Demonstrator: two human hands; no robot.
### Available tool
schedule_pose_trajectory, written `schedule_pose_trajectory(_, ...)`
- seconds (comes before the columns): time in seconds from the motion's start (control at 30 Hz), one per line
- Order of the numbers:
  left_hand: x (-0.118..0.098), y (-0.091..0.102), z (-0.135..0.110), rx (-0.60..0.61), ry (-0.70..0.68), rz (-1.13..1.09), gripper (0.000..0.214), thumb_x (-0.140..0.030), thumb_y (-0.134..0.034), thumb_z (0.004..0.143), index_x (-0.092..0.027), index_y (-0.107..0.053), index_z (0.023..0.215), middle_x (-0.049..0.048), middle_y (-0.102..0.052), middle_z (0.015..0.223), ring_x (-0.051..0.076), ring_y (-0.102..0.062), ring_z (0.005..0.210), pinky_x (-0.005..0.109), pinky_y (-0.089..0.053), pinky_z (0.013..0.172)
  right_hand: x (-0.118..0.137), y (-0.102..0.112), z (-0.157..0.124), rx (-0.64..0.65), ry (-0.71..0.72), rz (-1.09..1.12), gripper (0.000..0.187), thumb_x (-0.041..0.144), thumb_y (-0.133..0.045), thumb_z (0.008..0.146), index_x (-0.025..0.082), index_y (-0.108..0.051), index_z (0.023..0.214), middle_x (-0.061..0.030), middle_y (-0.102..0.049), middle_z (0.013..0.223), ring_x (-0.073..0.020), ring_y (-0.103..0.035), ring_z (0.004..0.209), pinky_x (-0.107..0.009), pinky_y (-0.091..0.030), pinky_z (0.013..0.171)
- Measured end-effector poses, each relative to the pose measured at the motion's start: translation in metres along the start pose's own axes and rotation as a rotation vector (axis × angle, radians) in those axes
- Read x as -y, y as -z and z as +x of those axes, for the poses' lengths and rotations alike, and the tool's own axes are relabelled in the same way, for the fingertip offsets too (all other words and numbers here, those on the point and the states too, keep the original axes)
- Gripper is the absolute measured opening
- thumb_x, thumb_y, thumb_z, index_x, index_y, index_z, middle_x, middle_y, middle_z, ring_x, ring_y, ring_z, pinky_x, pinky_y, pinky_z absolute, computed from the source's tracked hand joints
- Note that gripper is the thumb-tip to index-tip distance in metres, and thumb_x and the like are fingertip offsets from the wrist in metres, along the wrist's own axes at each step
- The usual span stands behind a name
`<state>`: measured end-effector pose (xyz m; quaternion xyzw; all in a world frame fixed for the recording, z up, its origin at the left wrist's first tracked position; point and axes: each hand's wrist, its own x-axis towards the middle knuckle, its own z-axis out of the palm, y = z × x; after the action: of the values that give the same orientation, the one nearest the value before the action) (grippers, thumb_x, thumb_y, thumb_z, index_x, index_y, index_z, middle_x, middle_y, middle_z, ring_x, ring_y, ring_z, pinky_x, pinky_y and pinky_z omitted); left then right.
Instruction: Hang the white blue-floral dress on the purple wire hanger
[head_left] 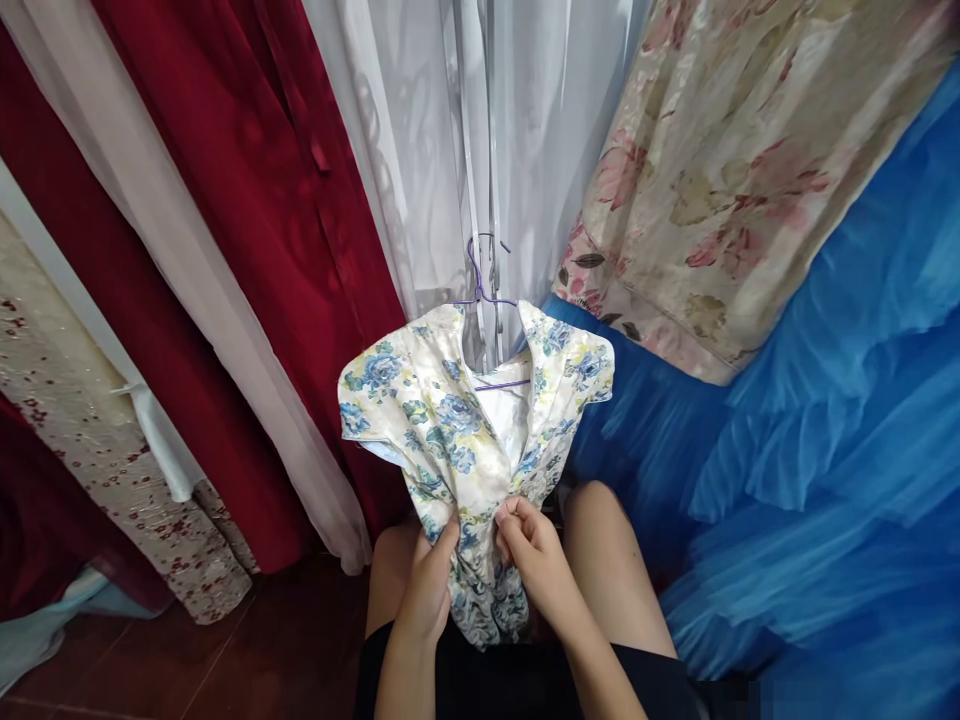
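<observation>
A cream dress with blue flowers and cap sleeves hangs on a thin purple wire hanger. Its lower part is bunched between my knees. My left hand grips the dress at its left side, thumb on the front and the other fingers mostly behind the cloth. On the right, my right hand pinches the front of the dress below the V-shaped neckline, thumb and forefinger together. Both hands are closed on the fabric. Folds hide what lies between the right fingertips besides cloth.
White fabric hangs behind the hanger. Dark red cloth and pale drapes hang at left, beside a sequined fabric. Right of me hang a floral beige cloth and a ruffled blue fabric. The floor is reddish-brown tile.
</observation>
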<state>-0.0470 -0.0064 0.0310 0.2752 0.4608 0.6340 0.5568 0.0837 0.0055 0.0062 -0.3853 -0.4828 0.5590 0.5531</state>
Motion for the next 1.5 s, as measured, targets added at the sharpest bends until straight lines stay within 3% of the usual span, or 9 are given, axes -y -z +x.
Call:
schedule_pose_trajectory(0.1, 0.005, 0.025, 0.025, -0.13, -0.075, -0.014, 0.048, -0.04, -0.086, 0.069, -0.019, -0.07, 0.109, 0.0102, -0.074, 0.112, 0.03, -0.065, 0.117, 0.042, -0.051, 0.101, 0.002, 0.012, -0.004, -0.029, -0.035, -0.042, 0.03, 0.046, -0.057, 0.094, 0.02, -0.052, 0.08, 0.0076, -0.038, 0.055, -0.0096, -0.031, 0.05, -0.024, -0.024, 0.049)
schedule_pose_trajectory(0.27, 0.01, 0.06, 0.054, -0.519, -0.557, 0.101, 0.041, -0.031, -0.087, 0.063, -0.019, -0.065, 0.096, 0.0015, -0.065, 0.094, 0.018, -0.065, 0.095, 0.032, -0.051, 0.093, 0.003, 0.023, -0.008, -0.074, -0.051, -0.049, 0.035, 0.051, -0.06, 0.091, 0.019, -0.053, 0.079, 0.0087, -0.032, 0.054, -0.009, -0.025, 0.05, -0.024, -0.02, 0.047)
schedule_pose_trajectory(0.43, 0.019, 0.016, 0.027, 0.213, -0.394, 0.481, 0.023, -0.027, -0.074, 0.082, -0.019, -0.065, 0.101, 0.0053, -0.068, 0.095, 0.019, -0.066, 0.092, 0.03, -0.052, 0.084, 0.007, 0.02, -0.01, -0.074, -0.033, -0.048, 0.035, 0.049, -0.065, 0.09, 0.018, -0.056, 0.076, 0.0086, -0.033, 0.052, -0.0082, -0.025, 0.05, -0.025, -0.021, 0.049)
schedule_pose_trajectory(0.5, 0.028, -0.007, 0.015, 0.381, -0.351, 0.529, 0.016, -0.022, -0.068, 0.086, -0.019, -0.064, 0.102, 0.0059, -0.069, 0.097, 0.02, -0.066, 0.093, 0.03, -0.052, 0.084, 0.008, 0.021, -0.011, -0.061, -0.02, -0.044, 0.035, 0.049, -0.067, 0.089, 0.017, -0.059, 0.077, 0.0084, -0.035, 0.052, -0.0079, -0.026, 0.05, -0.024, -0.021, 0.05)
schedule_pose_trajectory(0.67, 0.048, -0.02, 0.009, 0.277, -0.442, 0.556, 0.005, -0.023, -0.062, 0.091, -0.018, -0.062, 0.092, 0.0033, -0.067, 0.088, 0.018, -0.065, 0.088, 0.028, -0.05, 0.081, 0.011, 0.027, -0.012, -0.052, -0.046, -0.047, 0.035, 0.048, -0.07, 0.086, 0.016, -0.06, 0.079, 0.0079, -0.038, 0.053, -0.0074, -0.026, 0.049, -0.024, -0.019, 0.05)
schedule_pose_trajectory(1.0, 0.03, -0.001, 0.005, 0.407, -0.457, 0.591, 0.011, -0.027, -0.059, 0.095, -0.019, -0.066, 0.094, 0.0054, -0.069, 0.09, 0.02, -0.066, 0.088, 0.029, -0.051, 0.083, 0.026, 0.018, -0.016, -0.012, -0.136, 0.04, 0.034, 0.047, -0.067, 0.084, 0.018, -0.059, 0.07, 0.0074, -0.036, 0.047, -0.0088, -0.027, 0.046, -0.026, -0.02, 0.047)
schedule_pose_trajectory(1.13, 0.024, 0.0, 0.003, 0.392, -0.47, 0.589, 0.012, -0.03, -0.06, 0.094, -0.019, -0.066, 0.093, 0.0057, -0.068, 0.088, 0.021, -0.065, 0.086, 0.03, -0.051, 0.081, 0.072, 0.018, 0.013, -0.08, -0.008, -0.025, 0.031, 0.044, -0.074, 0.08, 0.016, -0.065, 0.069, 0.0061, -0.037, 0.049, -0.0086, -0.026, 0.047, -0.027, -0.017, 0.047)
schedule_pose_trajectory(1.37, 0.019, 0.003, 0.0, 0.434, -0.494, 0.602, 0.012, -0.031, -0.061, 0.093, -0.02, -0.064, 0.089, 0.0045, -0.064, 0.084, 0.021, -0.062, 0.082, 0.029, -0.048, 0.076, 0.19, 0.012, 0.129, 0.028, 0.128, 0.101, 0.021, 0.025, -0.073, 0.081, 0.013, -0.065, 0.066, 0.0089, -0.027, 0.049, -0.006, -0.02, 0.045, -0.025, -0.017, 0.043)
schedule_pose_trajectory(1.5, 0.038, 0.01, -0.001, 0.506, -0.433, 0.611, 0.014, -0.032, -0.059, 0.094, -0.02, -0.063, 0.087, 0.0048, -0.065, 0.084, 0.021, -0.063, 0.083, 0.03, -0.049, 0.077, 0.212, 0.004, 0.157, -0.049, 0.182, 0.127, 0.017, 0.017, -0.069, 0.082, 0.012, -0.064, 0.067, 0.0081, -0.03, 0.049, -0.0056, -0.023, 0.044, -0.025, -0.014, 0.041)
